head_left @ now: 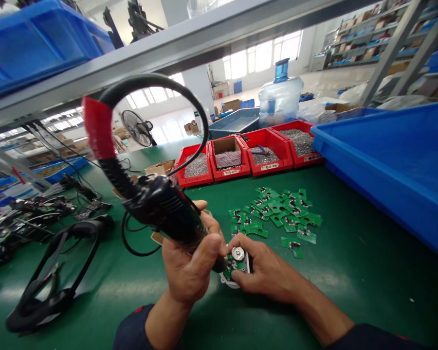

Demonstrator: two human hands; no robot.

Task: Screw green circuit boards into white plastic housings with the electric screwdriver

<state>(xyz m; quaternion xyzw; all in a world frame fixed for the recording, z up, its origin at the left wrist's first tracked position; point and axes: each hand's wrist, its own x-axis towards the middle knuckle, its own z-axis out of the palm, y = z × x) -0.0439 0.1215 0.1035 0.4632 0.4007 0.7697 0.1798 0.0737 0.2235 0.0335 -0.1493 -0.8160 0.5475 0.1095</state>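
My left hand (190, 262) is wrapped round a black electric screwdriver (164, 206), whose cable loops up and back from a red-taped end. The tool slants down to the right, and its tip meets a small white housing (230, 282) on the bench; the exact contact point is hidden. Inside the housing sit a green circuit board (229, 270) and a round silver metal part (237, 253). My right hand (261, 265) grips the housing from the right, thumb and index finger at its edges. Loose green circuit boards (277, 206) lie in a pile just beyond.
Red bins (270, 166) of small metal parts stand in a row at the back. A large blue tray (383, 160) takes up the right side. A black headset-like frame (40, 306) and tangled dark parts (29, 218) lie at left. A metal shelf (175, 41) crosses overhead.
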